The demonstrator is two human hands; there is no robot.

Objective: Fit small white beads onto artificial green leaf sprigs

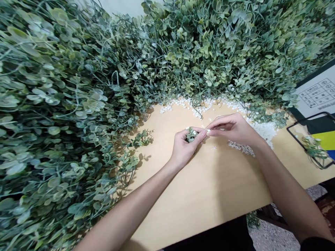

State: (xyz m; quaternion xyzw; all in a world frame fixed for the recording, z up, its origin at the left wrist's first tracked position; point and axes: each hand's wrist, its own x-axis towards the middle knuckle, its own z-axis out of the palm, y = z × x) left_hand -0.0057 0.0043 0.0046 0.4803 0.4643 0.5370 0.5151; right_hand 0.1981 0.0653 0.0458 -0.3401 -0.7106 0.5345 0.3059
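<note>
Near the middle of the table, my left hand [183, 146] is closed around a small green leafy sprig [191, 135] that bears little white flowers. My right hand [232, 129] meets it from the right, its thumb and forefinger pinched on a tiny white flower piece [208, 131] at my left fingertips. Small white pieces [264, 132] lie heaped beside and behind my right hand. A thin white star-shaped piece [214, 148] rests on the table just below the hands.
Artificial green foliage [65, 104] is piled high along the left and back of the wooden table [183, 202]. At the right stand a printed box [318, 94] and a black wire frame [295, 134] with a sprig [314, 148] by it. More white bits [167, 108] border the back foliage.
</note>
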